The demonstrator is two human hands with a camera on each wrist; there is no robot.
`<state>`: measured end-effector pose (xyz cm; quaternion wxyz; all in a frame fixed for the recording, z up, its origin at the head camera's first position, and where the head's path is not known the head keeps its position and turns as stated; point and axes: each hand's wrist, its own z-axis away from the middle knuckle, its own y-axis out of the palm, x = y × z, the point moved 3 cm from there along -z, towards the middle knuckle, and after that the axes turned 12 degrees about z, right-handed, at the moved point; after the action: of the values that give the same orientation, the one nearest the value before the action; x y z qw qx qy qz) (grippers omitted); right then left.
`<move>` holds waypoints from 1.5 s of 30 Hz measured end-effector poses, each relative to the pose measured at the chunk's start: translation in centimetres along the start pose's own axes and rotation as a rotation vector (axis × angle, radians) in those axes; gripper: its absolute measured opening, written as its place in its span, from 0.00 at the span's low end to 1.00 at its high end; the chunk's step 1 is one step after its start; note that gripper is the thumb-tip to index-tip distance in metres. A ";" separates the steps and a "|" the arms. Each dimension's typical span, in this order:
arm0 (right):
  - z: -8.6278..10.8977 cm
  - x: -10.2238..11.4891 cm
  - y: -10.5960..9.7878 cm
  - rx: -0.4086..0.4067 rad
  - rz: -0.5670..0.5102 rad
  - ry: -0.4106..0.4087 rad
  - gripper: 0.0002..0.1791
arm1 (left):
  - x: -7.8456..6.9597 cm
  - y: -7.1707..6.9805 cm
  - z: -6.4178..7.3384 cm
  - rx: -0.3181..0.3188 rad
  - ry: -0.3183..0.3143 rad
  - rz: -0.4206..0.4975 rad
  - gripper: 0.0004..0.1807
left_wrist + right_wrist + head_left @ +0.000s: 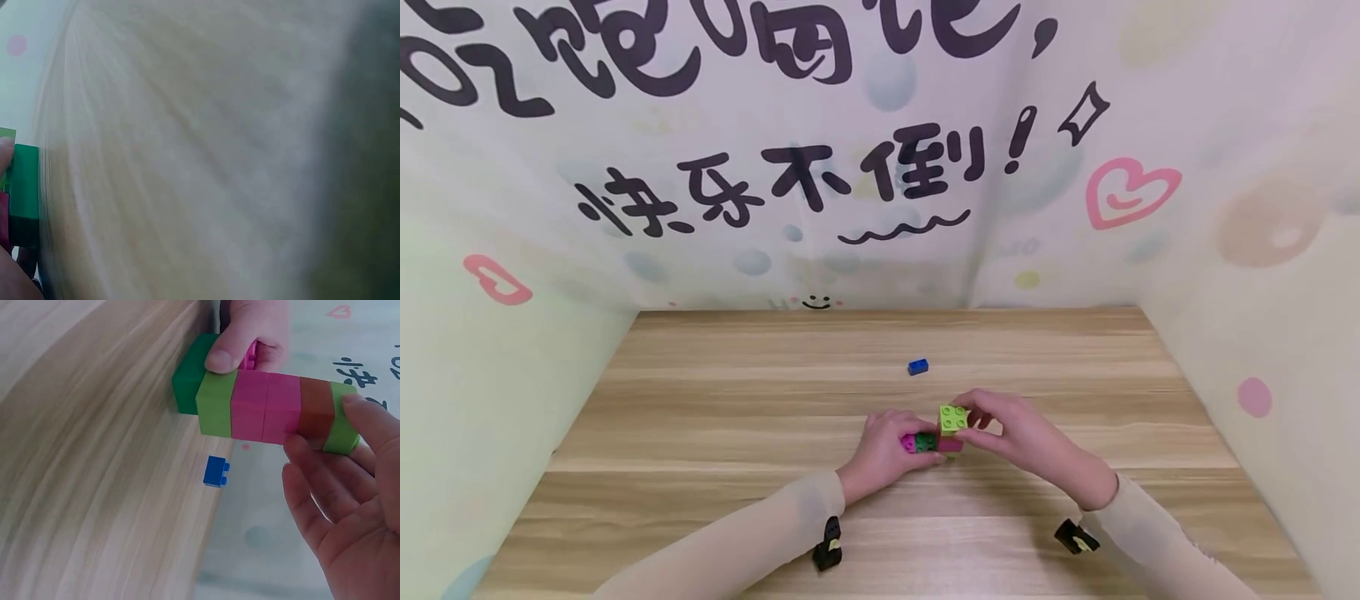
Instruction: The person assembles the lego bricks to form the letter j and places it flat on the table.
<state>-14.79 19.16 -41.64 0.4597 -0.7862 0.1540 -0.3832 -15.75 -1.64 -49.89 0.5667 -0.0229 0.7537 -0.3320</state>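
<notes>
A tower of toy building bricks stands in front of me on the wooden table. In the right wrist view its column runs from a lower lime brick (214,412) through two pink bricks (249,407) and a brown-orange brick (315,403) to a top lime brick (953,419). Beside the base are a dark green brick (189,384) and a magenta brick (908,442). My left hand (883,448) grips the base, thumb across the lower lime brick. My right hand (1021,432) pinches the top lime brick between thumb and fingers.
A small blue brick (918,367) lies on the table (737,375) beyond the tower. White printed curtains (760,275) enclose the table at the back and both sides. Black devices are strapped at both wrists.
</notes>
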 end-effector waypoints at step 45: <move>1.2 -0.3 0.5 -0.031 0.043 0.016 0.20 | 0.0 -0.9 0.0 0.083 -0.046 0.092 0.37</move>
<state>-14.05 19.77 -42.49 0.4541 -0.7868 0.1804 -0.3770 -16.02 -2.32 -49.46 0.5989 0.0279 0.7264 -0.3359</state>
